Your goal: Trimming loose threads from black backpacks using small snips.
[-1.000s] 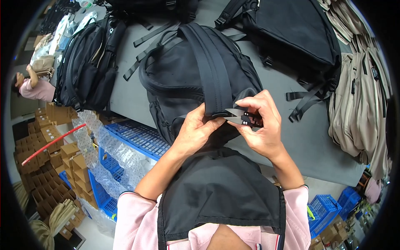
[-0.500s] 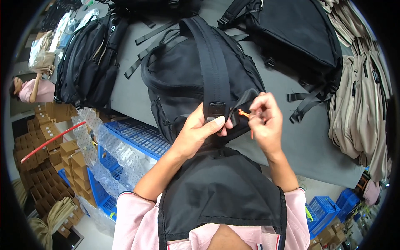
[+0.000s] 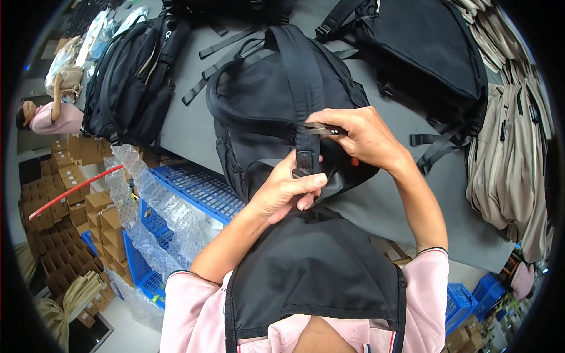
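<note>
A black backpack (image 3: 253, 88) lies on the grey table in front of me, its wide shoulder strap (image 3: 301, 67) running down the middle toward me. My left hand (image 3: 285, 187) is closed on the lower end of that strap, with the thumb over a dark buckle (image 3: 300, 173). In my right hand (image 3: 368, 136) is a pair of small thread snips (image 3: 326, 129) with dark handles. Their metal tips lie across the strap, just above my left hand. A bit of orange (image 3: 355, 161) shows beneath my right palm.
Other black backpacks (image 3: 126, 82) stand at the left, back and right (image 3: 424, 53). Beige bags (image 3: 506, 153) are piled along the right edge. Blue crates (image 3: 197, 188) with bubble wrap and cardboard boxes (image 3: 109, 226) sit at lower left. Another person (image 3: 56, 117) is at far left.
My right hand has moved up and left from beside the strap, bringing the snips over it. My left hand keeps hold of the strap end. The view has shifted slightly.
</note>
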Demonstrator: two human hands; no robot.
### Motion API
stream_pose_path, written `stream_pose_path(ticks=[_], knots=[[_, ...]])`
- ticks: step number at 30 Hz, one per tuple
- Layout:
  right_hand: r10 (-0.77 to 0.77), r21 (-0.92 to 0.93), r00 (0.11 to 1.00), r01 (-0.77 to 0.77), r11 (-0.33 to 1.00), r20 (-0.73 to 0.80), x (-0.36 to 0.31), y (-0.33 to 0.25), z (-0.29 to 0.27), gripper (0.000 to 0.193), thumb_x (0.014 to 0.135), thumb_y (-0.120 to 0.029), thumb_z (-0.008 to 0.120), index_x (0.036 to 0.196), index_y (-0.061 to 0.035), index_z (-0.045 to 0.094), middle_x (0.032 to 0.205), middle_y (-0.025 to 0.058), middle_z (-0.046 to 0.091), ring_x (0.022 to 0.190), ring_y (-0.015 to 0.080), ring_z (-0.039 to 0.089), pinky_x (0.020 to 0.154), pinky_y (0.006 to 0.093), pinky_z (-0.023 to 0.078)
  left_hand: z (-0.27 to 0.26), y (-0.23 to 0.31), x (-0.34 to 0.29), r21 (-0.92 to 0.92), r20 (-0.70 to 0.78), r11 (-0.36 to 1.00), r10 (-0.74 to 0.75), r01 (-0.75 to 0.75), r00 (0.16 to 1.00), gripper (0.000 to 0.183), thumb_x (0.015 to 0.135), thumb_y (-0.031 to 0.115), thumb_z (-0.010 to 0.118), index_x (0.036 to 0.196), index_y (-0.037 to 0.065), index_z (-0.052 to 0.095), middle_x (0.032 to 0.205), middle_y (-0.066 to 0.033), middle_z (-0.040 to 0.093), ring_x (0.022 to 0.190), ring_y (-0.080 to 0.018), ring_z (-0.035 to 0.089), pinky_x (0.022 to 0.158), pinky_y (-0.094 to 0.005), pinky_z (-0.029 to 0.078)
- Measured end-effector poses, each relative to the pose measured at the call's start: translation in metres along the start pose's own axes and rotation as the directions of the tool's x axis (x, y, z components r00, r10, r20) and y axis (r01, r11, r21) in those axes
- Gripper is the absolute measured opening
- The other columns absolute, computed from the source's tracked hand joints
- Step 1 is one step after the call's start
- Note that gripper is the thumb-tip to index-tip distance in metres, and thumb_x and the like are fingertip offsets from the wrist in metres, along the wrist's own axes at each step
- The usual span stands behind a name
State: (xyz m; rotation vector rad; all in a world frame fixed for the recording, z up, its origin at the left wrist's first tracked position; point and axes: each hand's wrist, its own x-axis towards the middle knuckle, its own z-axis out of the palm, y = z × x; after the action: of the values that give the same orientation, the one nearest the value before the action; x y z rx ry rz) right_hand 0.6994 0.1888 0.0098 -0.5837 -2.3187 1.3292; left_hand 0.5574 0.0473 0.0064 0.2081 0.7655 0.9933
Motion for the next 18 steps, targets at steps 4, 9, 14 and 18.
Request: stream_pose_path(ticks=[4, 9, 14, 18], knots=[[-0.001, -0.337, 0.998, 0.022, 0.941, 0.064, -0.011, 0.001, -0.021, 0.016, 0.073, -0.010, 0.068, 0.086, -0.0044, 0.060, 0.067, 0.0090, 0.063, 0.060, 0.0283, 0.061, 0.053, 0.0370, 0.044, 0.009, -0.006, 0.009, 0.609, -0.317, 0.793, 0.260, -0.014, 0.912, 0.048, 0.077, 0.027, 0.072, 0.104, -0.002, 0.046, 0.103, -0.0147, 0.051, 0.060, -0.0195, 0.057, 0.055, -0.0307, 0.048], [0.246, -0.238, 0.938, -0.187, 0.953, 0.245, -0.006, -0.009, -0.043, 0.011, 0.074, -0.007, 0.065, 0.083, -0.0020, 0.060, 0.064, 0.0101, 0.061, 0.054, 0.0225, 0.059, 0.047, 0.0333, 0.043, 0.019, 0.000, 0.013, 0.991, 0.096, 0.033, 0.514, -0.131, 0.853, 0.024, 0.081, 0.017, 0.059, 0.090, -0.005, 0.058, 0.106, -0.0190, 0.049, 0.075, -0.0356, 0.060, 0.066, -0.0406, 0.050], [0.380, 0.612, 0.915, -0.378, 0.695, 0.134, -0.009, 0.018, -0.022, 0.013, 0.086, -0.016, 0.058, 0.088, -0.0035, 0.061, 0.081, -0.0014, 0.060, 0.058, 0.0047, 0.050, 0.052, 0.0206, 0.042, 0.021, 0.001, 0.021, 0.895, 0.416, -0.176, 0.659, -0.409, 0.627, 0.017, 0.074, 0.002, 0.066, 0.089, -0.003, 0.061, 0.117, -0.0180, 0.046, 0.074, -0.0232, 0.062, 0.059, -0.0332, 0.051], [0.453, 0.840, 0.887, -0.314, 0.443, 0.092, -0.008, 0.030, 0.018, 0.019, 0.088, -0.024, 0.058, 0.091, -0.0056, 0.061, 0.070, -0.0071, 0.050, 0.052, -0.0002, 0.037, 0.045, 0.0157, 0.027, 0.019, 0.008, 0.027, 0.858, 0.469, -0.116, 0.578, -0.501, 0.668, 0.012, 0.079, 0.004, 0.062, 0.088, -0.005, 0.061, 0.125, -0.0213, 0.046, 0.082, -0.0227, 0.063, 0.069, -0.0313, 0.051]])
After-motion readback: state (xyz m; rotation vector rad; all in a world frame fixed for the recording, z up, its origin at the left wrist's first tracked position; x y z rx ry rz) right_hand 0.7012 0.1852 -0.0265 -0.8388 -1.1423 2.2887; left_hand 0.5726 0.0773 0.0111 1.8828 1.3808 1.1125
